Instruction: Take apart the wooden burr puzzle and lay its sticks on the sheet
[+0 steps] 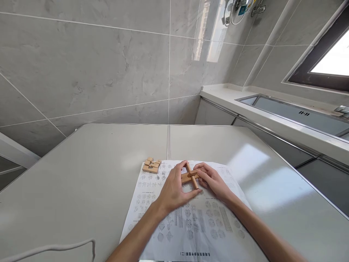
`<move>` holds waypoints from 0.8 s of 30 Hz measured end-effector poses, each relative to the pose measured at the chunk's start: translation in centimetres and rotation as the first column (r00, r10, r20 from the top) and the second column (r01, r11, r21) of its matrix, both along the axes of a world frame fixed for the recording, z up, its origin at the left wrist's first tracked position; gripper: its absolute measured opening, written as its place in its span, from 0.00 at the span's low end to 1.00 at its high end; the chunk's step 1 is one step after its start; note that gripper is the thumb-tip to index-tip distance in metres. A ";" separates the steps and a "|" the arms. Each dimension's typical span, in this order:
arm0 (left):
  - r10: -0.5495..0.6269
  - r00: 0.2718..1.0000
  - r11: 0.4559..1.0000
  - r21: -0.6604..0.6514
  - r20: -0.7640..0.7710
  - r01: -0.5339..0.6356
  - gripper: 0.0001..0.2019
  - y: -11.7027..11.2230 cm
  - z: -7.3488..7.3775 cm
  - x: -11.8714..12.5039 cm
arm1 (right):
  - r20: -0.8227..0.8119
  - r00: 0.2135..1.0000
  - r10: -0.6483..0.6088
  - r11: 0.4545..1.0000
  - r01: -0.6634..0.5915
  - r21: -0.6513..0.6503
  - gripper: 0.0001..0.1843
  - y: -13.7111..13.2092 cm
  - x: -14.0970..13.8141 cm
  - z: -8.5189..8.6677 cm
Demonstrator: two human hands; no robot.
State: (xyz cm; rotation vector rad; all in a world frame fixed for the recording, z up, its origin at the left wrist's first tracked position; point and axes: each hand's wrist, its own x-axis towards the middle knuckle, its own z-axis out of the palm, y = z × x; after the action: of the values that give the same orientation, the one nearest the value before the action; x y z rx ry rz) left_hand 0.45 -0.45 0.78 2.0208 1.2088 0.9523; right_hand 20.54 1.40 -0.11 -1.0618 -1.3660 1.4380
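two bare hands work on one small wooden cross [193,179], held up over the printed sheet near the middle of the table's near half. the cross shows one round rod and, crossing it, flat wooden parts; at least two of these can be made out, but fingers cover some of it, so the full count cannot be told.

the left hand [174,187] is spread in a wide c, fingers at the rod's far end and thumb at its near end, gripping the rod lengthwise between them. the right hand [212,180] is mostly closed, thumb and fingers pinching the right end of the flat parts.

one cluster of light wooden blocks [150,169] lies to the left of the hands, at the far left corner of the sheet and well apart from the cross; several blocks touch there, too small to number surely.

under it all is one white paper sheet [152,203], printed with many small line drawings, three striped columns and one heading along the near edge, which reads upside down from here. the one white table [81,182] has one seam running away from the person. one pale cable [54,248] lies at the near left. beyond, on the right, are one counter [218,96] with one sink [286,109], and one window [332,58].
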 end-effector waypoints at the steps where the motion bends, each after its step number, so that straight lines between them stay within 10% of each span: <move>1: -0.001 1.000 1.000 -0.002 -0.003 0.001 0.47 0.0 0.0 0.0 | 0.007 1.000 -0.001 1.000 0.001 -0.002 0.20 0.0 0.0 0.0; 24: 0.017 1.000 0.997 -0.072 -0.017 -0.018 0.47 0.1 0.2 0.0 | 0.099 0.995 0.026 1.000 -0.025 -0.019 0.25 -0.2 -0.2 0.8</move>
State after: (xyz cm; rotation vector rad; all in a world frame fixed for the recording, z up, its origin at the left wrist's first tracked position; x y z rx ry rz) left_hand 0.43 -0.37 1.00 1.9681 1.2531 0.8895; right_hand 20.37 1.23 0.67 -1.1438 -1.4438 1.4348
